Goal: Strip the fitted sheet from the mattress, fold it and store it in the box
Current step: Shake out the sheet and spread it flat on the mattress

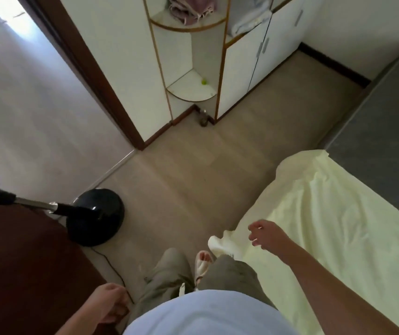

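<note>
A pale yellow fitted sheet (326, 213) covers the near part of the bed at the right, and one corner of it droops toward the floor by my feet. Beyond the sheet the grey mattress (384, 141) lies bare. My right hand (263, 234) hovers over the sheet's near edge, fingers loosely curled, holding nothing. My left hand (110, 304) hangs at my side at the bottom left, fingers relaxed and empty. No box is in view.
A black standing fan with a round base (96, 216) and a trailing cord stands on the floor at the left. A dark brown piece of furniture (24, 274) fills the lower left. White cabinets (254, 68) with open corner shelves line the far wall beside a doorway.
</note>
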